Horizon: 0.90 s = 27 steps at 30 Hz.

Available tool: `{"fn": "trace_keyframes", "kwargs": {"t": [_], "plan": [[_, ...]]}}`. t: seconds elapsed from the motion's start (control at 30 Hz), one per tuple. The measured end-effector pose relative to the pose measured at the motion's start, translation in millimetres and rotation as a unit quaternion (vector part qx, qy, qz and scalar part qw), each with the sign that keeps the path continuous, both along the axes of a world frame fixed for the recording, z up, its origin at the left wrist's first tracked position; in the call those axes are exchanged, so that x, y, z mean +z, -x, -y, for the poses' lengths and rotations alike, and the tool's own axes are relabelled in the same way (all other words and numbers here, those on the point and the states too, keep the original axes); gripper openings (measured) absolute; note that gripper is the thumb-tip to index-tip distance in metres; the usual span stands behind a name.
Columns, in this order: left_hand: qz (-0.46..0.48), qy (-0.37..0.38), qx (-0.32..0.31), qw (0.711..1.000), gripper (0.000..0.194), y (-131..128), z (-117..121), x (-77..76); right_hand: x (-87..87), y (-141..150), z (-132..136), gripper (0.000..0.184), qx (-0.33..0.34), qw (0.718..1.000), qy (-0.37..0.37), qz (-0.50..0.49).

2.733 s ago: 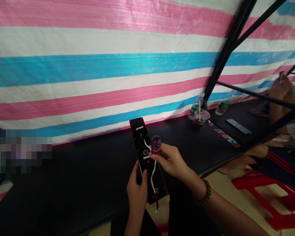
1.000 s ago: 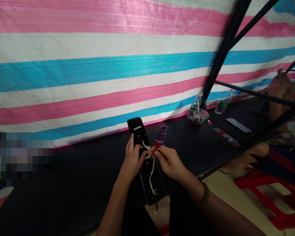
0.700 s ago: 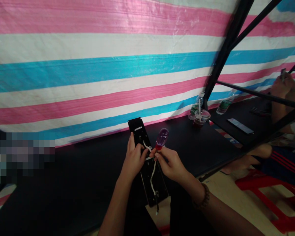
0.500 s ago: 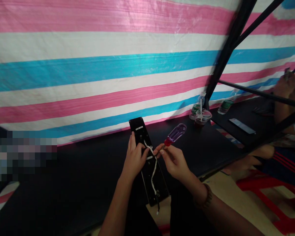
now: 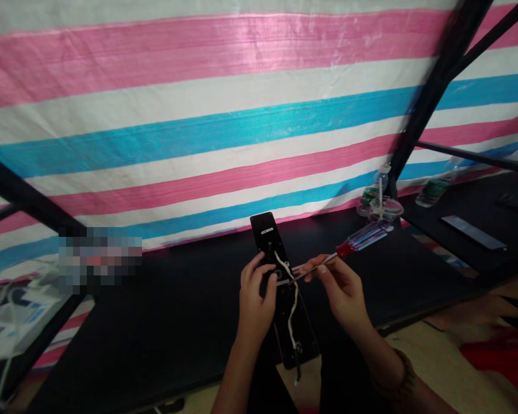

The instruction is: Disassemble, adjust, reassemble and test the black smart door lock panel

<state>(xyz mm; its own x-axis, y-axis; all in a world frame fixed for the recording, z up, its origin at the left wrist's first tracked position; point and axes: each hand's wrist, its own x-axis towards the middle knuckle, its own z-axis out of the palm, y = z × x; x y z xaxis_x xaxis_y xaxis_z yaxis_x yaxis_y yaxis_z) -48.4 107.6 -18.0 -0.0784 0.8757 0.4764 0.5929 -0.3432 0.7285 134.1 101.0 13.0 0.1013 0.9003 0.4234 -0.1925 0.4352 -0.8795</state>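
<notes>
On the matte black desk [image 5: 155, 322], the bare left hand [image 5: 255, 293] has its fingers bent and spread at the left edge of a long, flat, black rectangular panel [image 5: 303, 319]. The panel slants away from the lap, its near end by the desk's front edge. It looks stiff, moderately light and perhaps slippery; its long sides seem the best hold, clear of the soft, twisted white cable [image 5: 292, 310] along its face. Small round fittings and a pale label break the smooth surface. Rightward, a screwdriver with a fluted, clear purple handle [image 5: 365, 237], red collar and slim metal shaft lies aslant, its shaft pinched in the right hand [image 5: 345, 287]; whether the tip touches the panel, I cannot tell.
</notes>
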Motion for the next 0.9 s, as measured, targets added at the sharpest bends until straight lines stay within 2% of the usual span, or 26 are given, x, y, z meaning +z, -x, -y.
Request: {"fn": "trace_keyframes", "kwargs": {"t": [0.07, 0.13, 0.3, 0.37, 0.43, 0.5, 0.6, 0.67, 0.73, 0.8, 0.9], "plan": [[0.045, 0.043, -0.058, 0.996, 0.022, -4.7, 18.6, 3.1, -4.9, -0.6, 1.8, 0.012, -0.001, 1.000, 0.012, -0.023], [0.102, 0.085, -0.063, 0.989, 0.021, -9.9, 31.8, 1.7, -10.9, 0.4, 3.2, 0.011, 0.004, 0.998, 0.026, -0.052], [0.220, 0.147, -0.028, 0.964, 0.022, -7.5, 39.6, -12.4, -20.9, 3.6, 5.3, 0.011, 0.008, 0.994, 0.056, -0.092], [0.213, 0.137, 0.001, 0.967, 0.024, 6.3, 35.1, -19.2, -22.5, -2.5, 4.0, 0.013, -0.023, 0.993, 0.060, -0.096], [0.157, 0.110, 0.043, 0.981, 0.023, 27.3, 27.3, -26.0, -24.7, -16.4, -0.7, 0.018, -0.087, 0.991, 0.068, -0.078], [0.069, 0.092, 0.074, 0.991, 0.021, 50.7, 18.0, -32.7, -30.1, -36.1, -9.8, 0.024, -0.157, 0.984, 0.090, -0.008], [-0.046, 0.102, 0.100, 0.989, 0.021, 79.9, 6.6, -41.9, -46.7, -65.8, -29.6, 0.029, -0.202, 0.951, 0.126, 0.199], [-0.093, 0.107, 0.117, 0.983, 0.021, 92.6, 3.1, -47.6, -61.7, -78.7, -42.7, 0.027, -0.180, 0.916, 0.118, 0.340], [-0.108, 0.116, 0.139, 0.977, 0.022, 101.2, 2.2, -53.0, -76.3, -84.3, -52.6, 0.024, -0.142, 0.881, 0.119, 0.436], [-0.105, 0.132, 0.152, 0.974, 0.024, 105.9, 1.9, -57.9, -87.7, -84.5, -59.4, 0.023, -0.111, 0.842, 0.134, 0.510], [-0.101, 0.137, 0.133, 0.976, 0.025, 103.7, -1.8, -62.4, -97.2, -80.1, -66.4, 0.021, -0.100, 0.798, 0.140, 0.578]]}}
